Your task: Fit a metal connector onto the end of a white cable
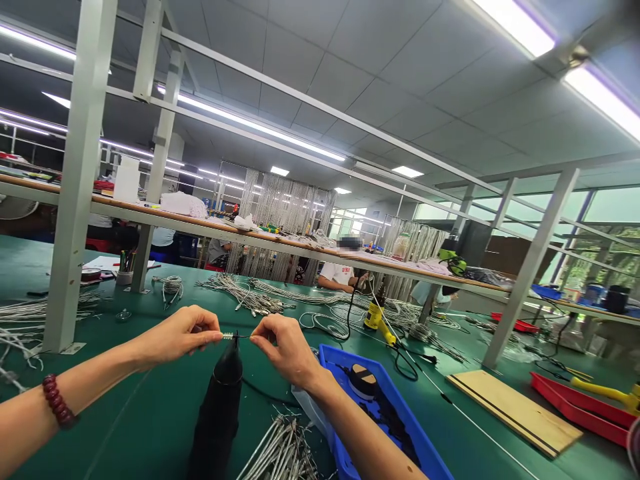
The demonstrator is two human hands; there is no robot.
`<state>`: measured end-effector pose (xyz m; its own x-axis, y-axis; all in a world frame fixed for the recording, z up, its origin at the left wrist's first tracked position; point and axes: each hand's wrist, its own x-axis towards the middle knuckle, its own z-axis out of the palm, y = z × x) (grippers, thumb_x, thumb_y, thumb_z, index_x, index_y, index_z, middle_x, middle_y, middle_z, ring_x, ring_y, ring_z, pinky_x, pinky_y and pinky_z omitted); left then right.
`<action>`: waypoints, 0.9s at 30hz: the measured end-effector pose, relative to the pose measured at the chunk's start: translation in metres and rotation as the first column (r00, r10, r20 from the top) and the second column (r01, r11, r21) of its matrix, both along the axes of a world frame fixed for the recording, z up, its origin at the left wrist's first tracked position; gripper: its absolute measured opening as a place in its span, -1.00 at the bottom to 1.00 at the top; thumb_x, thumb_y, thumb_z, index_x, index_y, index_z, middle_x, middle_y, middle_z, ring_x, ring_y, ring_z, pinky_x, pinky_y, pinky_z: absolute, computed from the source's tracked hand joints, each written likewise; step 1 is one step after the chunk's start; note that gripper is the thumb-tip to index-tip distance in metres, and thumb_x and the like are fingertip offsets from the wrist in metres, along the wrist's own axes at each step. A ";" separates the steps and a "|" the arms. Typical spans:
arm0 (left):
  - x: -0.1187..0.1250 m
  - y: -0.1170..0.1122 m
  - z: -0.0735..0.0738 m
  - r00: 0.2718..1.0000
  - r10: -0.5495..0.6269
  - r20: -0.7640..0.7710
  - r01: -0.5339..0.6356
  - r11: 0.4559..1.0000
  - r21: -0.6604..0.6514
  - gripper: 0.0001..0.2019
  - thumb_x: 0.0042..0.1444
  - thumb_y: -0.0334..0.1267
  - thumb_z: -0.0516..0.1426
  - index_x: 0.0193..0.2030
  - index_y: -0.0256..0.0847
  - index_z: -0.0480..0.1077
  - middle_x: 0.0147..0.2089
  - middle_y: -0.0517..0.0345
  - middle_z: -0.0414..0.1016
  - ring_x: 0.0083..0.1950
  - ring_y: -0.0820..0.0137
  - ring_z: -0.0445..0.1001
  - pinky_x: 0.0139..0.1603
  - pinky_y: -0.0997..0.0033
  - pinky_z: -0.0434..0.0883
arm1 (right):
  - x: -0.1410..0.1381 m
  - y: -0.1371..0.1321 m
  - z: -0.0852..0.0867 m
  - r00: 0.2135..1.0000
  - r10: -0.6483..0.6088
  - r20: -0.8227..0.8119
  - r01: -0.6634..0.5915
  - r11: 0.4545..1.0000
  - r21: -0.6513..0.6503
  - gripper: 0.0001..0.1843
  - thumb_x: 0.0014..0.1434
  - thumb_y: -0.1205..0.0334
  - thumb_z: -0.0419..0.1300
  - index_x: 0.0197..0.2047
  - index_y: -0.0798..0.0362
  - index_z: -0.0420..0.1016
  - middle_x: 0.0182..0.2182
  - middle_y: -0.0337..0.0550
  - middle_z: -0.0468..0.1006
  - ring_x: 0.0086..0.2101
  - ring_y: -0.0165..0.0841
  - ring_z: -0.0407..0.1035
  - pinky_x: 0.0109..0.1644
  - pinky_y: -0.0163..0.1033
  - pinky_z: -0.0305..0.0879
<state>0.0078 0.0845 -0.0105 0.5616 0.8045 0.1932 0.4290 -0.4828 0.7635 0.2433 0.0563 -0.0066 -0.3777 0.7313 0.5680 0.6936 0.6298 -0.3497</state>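
Note:
My left hand [193, 330] is closed in a pinch on a small, pale ribbed piece [228, 337]. Facing it, my right hand [283, 343] pinches a thin dark strand [244, 337] between thumb and forefinger. Both pieces meet at the narrow tip of an upright black tool with a tapered nozzle [229, 367], which stands between my hands; whether they touch the tip I cannot tell. Under my right forearm lies a bundle of thin grey cables [280, 450]. Beside that arm, a blue tray [327, 353] holds small black pieces and a round black-and-tan item [363, 381].
Grey cable bundles [245, 293] spread along the back of the green table [135, 407]. A yellow tool [374, 313], a wooden board [515, 410] and a red tray [580, 407] are to the right. A shelf post [75, 200] rises at left. Another person [336, 275] sits beyond the shelf.

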 end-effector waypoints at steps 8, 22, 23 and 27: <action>-0.001 -0.004 0.002 1.000 -0.005 -0.010 0.005 1.000 -0.009 -0.52 0.10 0.23 0.13 -0.36 -0.23 0.41 -0.47 0.31 0.17 -0.41 0.43 0.11 -0.42 0.44 0.08 | -0.001 -0.001 0.000 1.000 -0.006 0.003 0.006 1.000 0.002 -0.88 0.10 0.51 0.34 -0.41 0.14 0.58 -0.48 -0.22 0.55 -0.42 -0.41 0.36 -0.32 -0.31 0.19; -0.003 0.000 0.001 0.999 0.008 -0.035 -0.008 1.000 0.007 -0.53 0.15 0.22 0.08 -0.40 -0.21 0.42 -0.48 0.32 0.06 -0.43 0.43 -0.01 -0.44 0.39 -0.04 | 0.002 0.001 0.000 1.000 -0.004 0.009 0.004 1.000 0.012 -0.83 0.11 0.52 0.33 -0.43 0.09 0.55 -0.47 -0.23 0.57 -0.41 -0.40 0.36 -0.30 -0.30 0.22; -0.003 0.000 0.001 1.000 0.008 -0.029 -0.008 1.000 -0.001 -0.53 0.14 0.21 0.09 -0.40 -0.21 0.42 -0.48 0.32 0.07 -0.43 0.43 -0.01 -0.44 0.40 -0.04 | 0.002 0.001 0.000 1.000 -0.004 0.009 0.004 1.000 0.011 -0.83 0.11 0.52 0.33 -0.43 0.08 0.55 -0.47 -0.23 0.57 -0.41 -0.39 0.36 -0.30 -0.30 0.22; -0.002 -0.002 0.001 1.000 0.006 -0.008 -0.006 1.000 -0.016 -0.54 0.11 0.20 0.12 -0.42 -0.22 0.40 -0.50 0.33 0.08 -0.43 0.44 0.00 -0.45 0.40 -0.05 | 0.002 0.000 -0.001 1.000 -0.006 0.019 0.005 1.000 0.010 -0.83 0.10 0.52 0.34 -0.43 0.07 0.55 -0.48 -0.24 0.58 -0.41 -0.39 0.35 -0.30 -0.30 0.22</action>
<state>0.0062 0.0827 -0.0098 0.5585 0.8107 0.1754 0.4378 -0.4677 0.7678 0.2450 0.0564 -0.0073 -0.3845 0.7277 0.5680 0.7036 0.6293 -0.3300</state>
